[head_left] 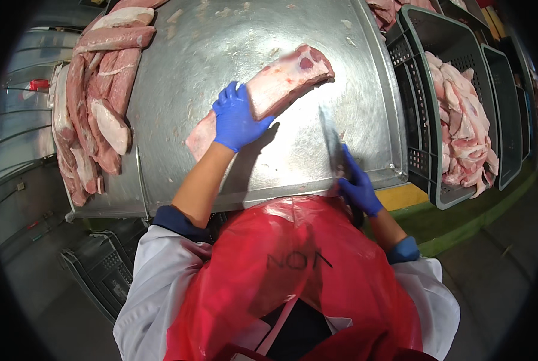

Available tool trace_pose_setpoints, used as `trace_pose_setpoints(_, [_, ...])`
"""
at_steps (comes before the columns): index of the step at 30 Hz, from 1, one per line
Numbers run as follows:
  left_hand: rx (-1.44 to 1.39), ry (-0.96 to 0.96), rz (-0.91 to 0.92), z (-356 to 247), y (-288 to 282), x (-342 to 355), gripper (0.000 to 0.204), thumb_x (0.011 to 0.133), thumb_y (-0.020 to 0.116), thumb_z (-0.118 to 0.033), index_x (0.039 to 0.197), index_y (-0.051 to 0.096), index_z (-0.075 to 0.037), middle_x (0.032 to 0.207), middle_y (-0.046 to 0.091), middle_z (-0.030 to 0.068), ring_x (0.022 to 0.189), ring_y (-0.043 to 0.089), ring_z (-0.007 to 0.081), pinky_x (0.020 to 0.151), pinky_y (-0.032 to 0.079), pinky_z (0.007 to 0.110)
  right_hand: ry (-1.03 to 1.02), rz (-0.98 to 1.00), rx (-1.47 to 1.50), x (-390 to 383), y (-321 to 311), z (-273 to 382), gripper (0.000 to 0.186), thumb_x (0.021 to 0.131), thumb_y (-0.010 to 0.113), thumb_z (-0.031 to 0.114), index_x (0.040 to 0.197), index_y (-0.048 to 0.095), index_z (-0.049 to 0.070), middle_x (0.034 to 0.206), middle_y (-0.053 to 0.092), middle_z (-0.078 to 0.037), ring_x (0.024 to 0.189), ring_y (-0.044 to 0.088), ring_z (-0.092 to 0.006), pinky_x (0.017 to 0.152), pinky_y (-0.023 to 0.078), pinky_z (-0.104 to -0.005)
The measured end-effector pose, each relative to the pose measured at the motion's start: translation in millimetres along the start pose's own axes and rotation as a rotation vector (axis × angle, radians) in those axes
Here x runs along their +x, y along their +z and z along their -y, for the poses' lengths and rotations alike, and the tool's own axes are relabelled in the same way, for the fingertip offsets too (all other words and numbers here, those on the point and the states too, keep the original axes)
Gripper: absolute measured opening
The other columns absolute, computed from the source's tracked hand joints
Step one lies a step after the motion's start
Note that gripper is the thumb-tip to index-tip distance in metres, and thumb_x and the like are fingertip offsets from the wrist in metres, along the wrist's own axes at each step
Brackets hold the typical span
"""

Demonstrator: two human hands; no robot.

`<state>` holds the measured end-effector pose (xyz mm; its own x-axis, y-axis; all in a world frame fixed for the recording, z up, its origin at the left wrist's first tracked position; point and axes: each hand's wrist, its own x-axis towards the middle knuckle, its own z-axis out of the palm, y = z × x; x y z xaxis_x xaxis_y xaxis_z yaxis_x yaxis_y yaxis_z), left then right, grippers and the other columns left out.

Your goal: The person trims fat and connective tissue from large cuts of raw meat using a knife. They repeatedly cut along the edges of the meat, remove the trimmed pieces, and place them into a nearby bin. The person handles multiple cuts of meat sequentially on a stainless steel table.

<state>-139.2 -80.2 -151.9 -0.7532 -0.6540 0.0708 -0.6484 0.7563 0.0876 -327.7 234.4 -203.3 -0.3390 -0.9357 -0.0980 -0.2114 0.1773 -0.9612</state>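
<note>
A long slab of pale raw meat (293, 78) with red patches lies diagonally across the steel table (185, 54). My left hand (236, 117), in a blue glove, presses on the slab's left part with fingers spread. To the right of the slab, my right hand (359, 183), also gloved blue, grips a knife (329, 135) by its handle near the table's front edge; the blade points up toward the slab without touching it.
Several meat strips (103, 90) are piled along the table's left side, near a thin metal rod (138, 174). At right stand grey crates (434, 192), one holding pale trimmings (461, 120), with more meat (386, 12) behind. Another crate (94, 265) sits below left.
</note>
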Motion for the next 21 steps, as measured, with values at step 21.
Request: trace_pose_setpoints(21, [-0.51, -0.185, 0.237, -86, 7, 165, 0.028, 0.079, 0.071, -0.023, 0.086, 0.07, 0.004, 0.078, 0.069, 0.0214, 0.074, 0.069, 0.0288, 0.071, 0.053, 0.038, 0.266, 0.093, 0.273, 207, -13, 24, 0.085, 0.089, 0.055, 0.004, 0.16, 0.021, 0.037, 0.074, 0.063, -0.009, 0.058, 0.061, -0.0138, 0.061, 0.055, -0.0298])
